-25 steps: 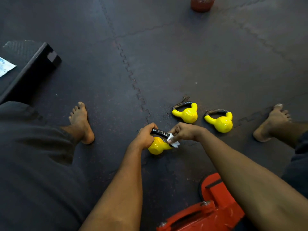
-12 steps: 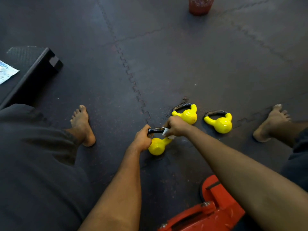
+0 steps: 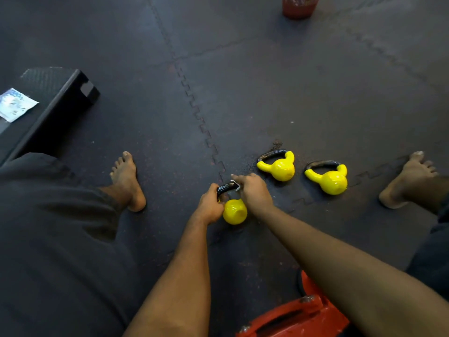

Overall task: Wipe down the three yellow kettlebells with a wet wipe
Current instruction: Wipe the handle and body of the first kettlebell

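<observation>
Yellow kettlebell (image 3: 234,211): left hand (image 3: 210,206) grips its black handle (image 3: 227,187), right hand (image 3: 254,193) pinches the wet wipe (image 3: 236,184) against it.

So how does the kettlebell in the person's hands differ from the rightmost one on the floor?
The held kettlebell has both hands on it: the left hand grips its dark handle and the right hand holds a wet wipe against it. The rightmost kettlebell is untouched. The held one sits nearer the person, the rightmost farther off. Both have yellow bodies and dark handles.
</observation>
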`<act>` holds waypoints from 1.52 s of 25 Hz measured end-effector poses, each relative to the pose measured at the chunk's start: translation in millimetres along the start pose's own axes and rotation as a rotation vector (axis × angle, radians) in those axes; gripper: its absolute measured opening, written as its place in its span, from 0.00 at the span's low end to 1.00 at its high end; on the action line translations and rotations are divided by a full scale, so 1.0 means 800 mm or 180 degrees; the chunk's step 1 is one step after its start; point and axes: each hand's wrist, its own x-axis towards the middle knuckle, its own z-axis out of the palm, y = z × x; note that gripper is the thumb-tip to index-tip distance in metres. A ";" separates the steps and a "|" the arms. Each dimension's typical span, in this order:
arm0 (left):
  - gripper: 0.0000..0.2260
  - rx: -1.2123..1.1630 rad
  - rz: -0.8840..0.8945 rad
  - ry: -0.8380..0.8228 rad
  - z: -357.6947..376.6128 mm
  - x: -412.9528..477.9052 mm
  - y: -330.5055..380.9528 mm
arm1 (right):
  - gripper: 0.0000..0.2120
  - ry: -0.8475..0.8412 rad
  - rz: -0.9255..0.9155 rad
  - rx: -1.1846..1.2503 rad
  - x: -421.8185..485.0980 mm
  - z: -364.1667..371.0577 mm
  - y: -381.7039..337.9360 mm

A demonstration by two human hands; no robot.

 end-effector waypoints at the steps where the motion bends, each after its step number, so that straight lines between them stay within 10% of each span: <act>1: 0.10 -0.0044 -0.0015 -0.0002 0.001 -0.003 -0.001 | 0.21 0.0376 -0.0081 -0.0014 -0.016 0.017 -0.003; 5: 0.09 -0.0142 -0.0080 0.0334 0.009 -0.011 -0.006 | 0.15 0.0717 -0.0250 -0.0278 -0.024 0.018 -0.005; 10: 0.09 -0.0085 0.0044 0.0295 0.006 -0.013 -0.003 | 0.14 -0.1680 -0.0291 -0.0863 0.052 -0.080 -0.012; 15: 0.07 0.0178 0.0353 0.0017 -0.001 -0.014 -0.002 | 0.09 -0.3258 0.0231 0.0189 0.038 -0.104 -0.012; 29: 0.12 -0.0060 -0.0050 0.0218 0.007 -0.010 -0.005 | 0.20 0.0861 -0.0210 -0.0109 -0.042 0.017 -0.005; 38: 0.09 -0.0356 0.0150 0.0159 0.013 -0.010 -0.009 | 0.16 -0.2323 -0.0060 -0.0502 0.049 -0.103 -0.006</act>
